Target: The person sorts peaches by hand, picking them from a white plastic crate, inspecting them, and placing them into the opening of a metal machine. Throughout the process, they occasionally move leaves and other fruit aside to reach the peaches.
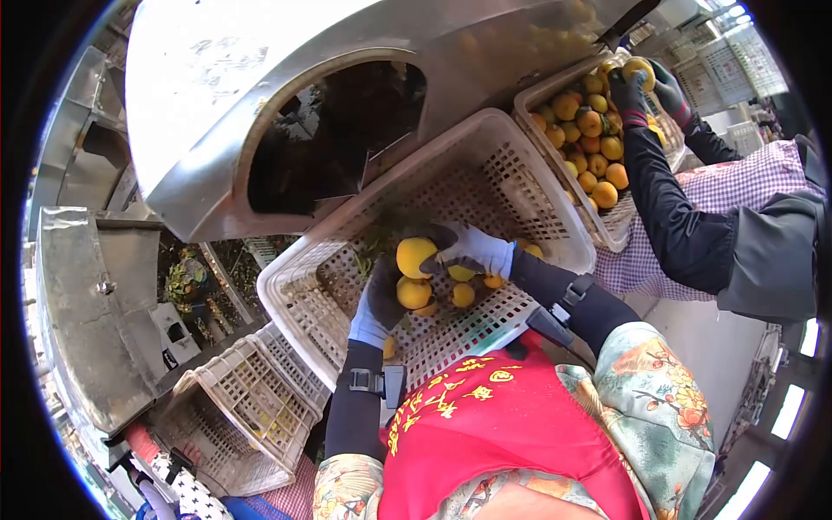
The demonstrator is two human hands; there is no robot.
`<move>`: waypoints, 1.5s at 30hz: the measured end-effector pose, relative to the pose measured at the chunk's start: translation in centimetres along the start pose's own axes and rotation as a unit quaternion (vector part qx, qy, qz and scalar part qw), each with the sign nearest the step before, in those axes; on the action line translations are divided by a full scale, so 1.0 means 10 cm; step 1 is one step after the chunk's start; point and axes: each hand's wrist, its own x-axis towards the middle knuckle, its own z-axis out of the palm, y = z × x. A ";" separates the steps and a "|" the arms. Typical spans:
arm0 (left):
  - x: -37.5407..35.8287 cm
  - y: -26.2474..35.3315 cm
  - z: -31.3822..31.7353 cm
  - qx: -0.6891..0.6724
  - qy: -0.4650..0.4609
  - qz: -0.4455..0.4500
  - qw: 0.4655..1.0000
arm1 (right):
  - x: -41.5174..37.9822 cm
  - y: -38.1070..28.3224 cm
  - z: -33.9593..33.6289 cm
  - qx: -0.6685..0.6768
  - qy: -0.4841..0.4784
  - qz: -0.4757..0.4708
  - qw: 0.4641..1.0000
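From my feed, the work sits over a large pale plastic crate (511, 173), whose slatted floor (334, 303) serves as the surface. It stands angled against a shiny metal machine (485, 74) with a dark rounded opening (329, 130). Inside the crate I see green leafy bits (374, 245) and loose fruit (463, 295).

My left hand (379, 297), gloved, has its fingers against the lower yellow fruit (412, 293); my right hand (472, 249), also gloved, touches the upper yellow fruit (416, 257) just above it. Both fruits are between the hands, over the crate. I can't tell how firmly either grip is closed.

To the right, a second crate (614, 236) holds a heap of orange-yellow fruit (590, 123), and a co-worker in a dark sleeve (667, 212) lifts one fruit (639, 74) above it. On the left are a tilted slatted crate (260, 394) and a grey metal housing (82, 303). More crates (724, 69) stand at upper right, bright strips (789, 412) line the lower right, and pale floor (693, 334) shows between.
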 end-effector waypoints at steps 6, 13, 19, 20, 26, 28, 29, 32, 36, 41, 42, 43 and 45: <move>-0.28 0.23 0.25 0.098 -0.046 0.095 0.990 | -0.19 -0.53 0.42 -0.254 0.117 -0.250 0.927; -0.50 0.66 0.33 0.353 -0.069 0.165 0.918 | -0.38 -0.64 0.81 -0.262 0.158 -0.268 0.914; -0.45 0.61 0.82 0.537 0.130 0.346 0.758 | -0.18 -0.87 0.78 -0.359 0.330 -0.354 0.798; -0.44 0.60 0.90 0.468 0.154 0.349 0.797 | -0.10 -0.91 0.75 -0.375 0.364 -0.354 0.776; -0.51 0.61 0.77 0.098 0.091 0.269 0.954 | 0.39 -0.96 0.60 -0.454 0.426 -0.323 0.713; -0.50 0.63 0.74 0.060 0.098 0.273 0.955 | 0.55 -1.05 0.59 -0.469 0.432 -0.281 0.717; -0.50 0.60 0.71 0.021 0.105 0.272 0.956 | 0.64 -1.09 0.60 -0.485 0.437 -0.234 0.720; -0.57 0.60 0.81 -0.119 -0.034 0.221 0.967 | 1.11 -1.16 0.42 -0.454 0.430 -0.326 0.709; -0.57 0.57 0.84 -0.161 -0.034 0.223 0.961 | 0.71 -1.28 0.41 -0.395 0.387 -0.344 0.759; -0.58 0.47 0.83 0.520 0.095 0.450 0.720 | 0.11 -0.96 0.74 -0.434 0.179 -0.356 0.808; -0.54 0.49 0.75 0.376 0.028 0.390 0.840 | 0.09 -0.91 0.76 -0.418 0.182 -0.352 0.818; -0.49 0.53 0.70 0.216 -0.040 0.314 0.924 | 0.06 -0.89 0.76 -0.402 0.183 -0.349 0.826; -0.48 0.68 0.79 -0.106 -0.097 0.159 0.977 | -0.02 -0.90 0.83 -0.357 0.195 -0.355 0.842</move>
